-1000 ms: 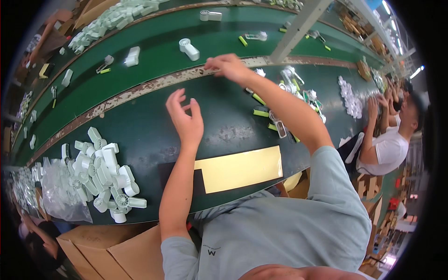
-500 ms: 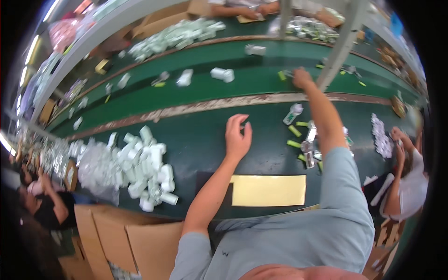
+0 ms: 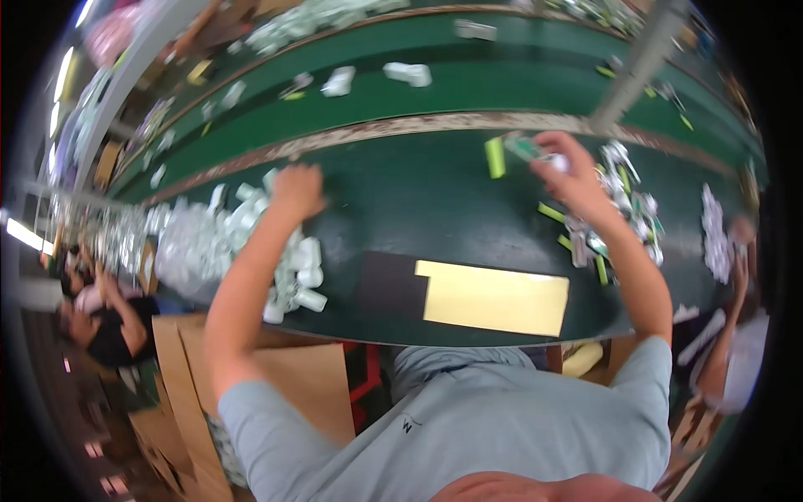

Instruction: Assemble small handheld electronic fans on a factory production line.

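Note:
My right hand (image 3: pixel 570 171) is closed on a small clear-and-green item (image 3: pixel 524 147), held above the green work surface by its end. A lime-green strip (image 3: pixel 495 158) hangs at that item's far end. Close by on the right lies a heap of similar clear-and-silver pieces (image 3: pixel 621 201) with lime-green strips. My left hand (image 3: pixel 297 192) is at the upper edge of a pile of white plastic pieces (image 3: pixel 308 263), its fingers curled; what they hold, if anything, is hidden. A white piece (image 3: pixel 269 180) shows beside it.
A pale yellow sheet (image 3: pixel 498 299) and a black sheet (image 3: pixel 389 284) lie at the front edge. Beyond a worn ledge (image 3: pixel 376 128), a green conveyor (image 3: pixel 351 105) carries scattered white pieces. A grey post (image 3: pixel 640 71) rises at right. Cardboard boxes (image 3: pixel 305 381) stand below left. Other people sit either side.
My right hand has come back from the conveyor with the clear-and-green item. My left hand has moved left from the middle of the surface to the white pile. The view has shifted.

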`<state>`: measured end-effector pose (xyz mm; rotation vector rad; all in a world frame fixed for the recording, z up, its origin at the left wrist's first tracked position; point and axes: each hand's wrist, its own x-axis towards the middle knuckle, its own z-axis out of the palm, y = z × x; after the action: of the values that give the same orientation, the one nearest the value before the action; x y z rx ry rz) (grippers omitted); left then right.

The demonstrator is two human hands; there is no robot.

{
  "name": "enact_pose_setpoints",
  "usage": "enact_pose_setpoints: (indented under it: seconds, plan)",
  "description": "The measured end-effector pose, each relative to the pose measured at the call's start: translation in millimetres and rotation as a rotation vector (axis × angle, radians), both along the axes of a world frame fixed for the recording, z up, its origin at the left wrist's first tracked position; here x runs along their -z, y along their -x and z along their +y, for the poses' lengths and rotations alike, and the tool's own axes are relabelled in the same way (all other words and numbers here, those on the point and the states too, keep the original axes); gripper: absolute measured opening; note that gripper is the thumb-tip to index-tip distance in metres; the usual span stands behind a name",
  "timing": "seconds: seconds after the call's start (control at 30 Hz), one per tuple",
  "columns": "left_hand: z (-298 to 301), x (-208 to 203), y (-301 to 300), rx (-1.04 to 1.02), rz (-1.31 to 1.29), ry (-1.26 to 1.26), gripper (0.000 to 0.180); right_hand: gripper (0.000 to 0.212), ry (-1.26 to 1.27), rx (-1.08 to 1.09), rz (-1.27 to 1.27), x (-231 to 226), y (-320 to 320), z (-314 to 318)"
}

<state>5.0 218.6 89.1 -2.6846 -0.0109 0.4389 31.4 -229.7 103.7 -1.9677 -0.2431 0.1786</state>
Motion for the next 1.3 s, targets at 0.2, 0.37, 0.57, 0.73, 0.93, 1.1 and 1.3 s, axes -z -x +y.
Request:
enact_pose_setpoints:
  seconds: [0.2,0.37,0.57,0.73,0.93,1.1,1.3]
  plan:
    - [41.1,23.9,9.0,0.036,0.146,-0.126,0.051,0.034,-0.475,0.011,0.177,32.7,47.0,25.7]
    - [14.3,-38.1,-17.1,0.087,-0.099,0.294,0.044,0.033,-0.565,0.059,0.182,46.0,53.5,34.1]
    - [-56.1,-17.2,-37.5,0.204,-0.141,1.164,0.037,0.034,-0.260,0.041,-0.363,60.4,54.6,38.4]
    - [-125.2,37.0,-46.1,0.308,-0.035,1.454,0.025,0.035,-0.403,0.025,-0.203,72.8,52.4,33.2]
    - [-166.7,46.4,-44.8,-0.005,0.067,1.380,0.027,0.038,-0.627,0.026,-0.205,74.1,50.5,26.6]
    - [-189.1,61.4,-20.1,0.120,-0.015,1.337,0.048,0.035,-0.725,-0.024,-0.211,74.4,49.2,22.0]
    - [-199.3,59.8,-20.9,-0.025,0.006,1.616,0.025,0.036,-0.787,-0.002,-0.194,67.4,56.6,24.4]
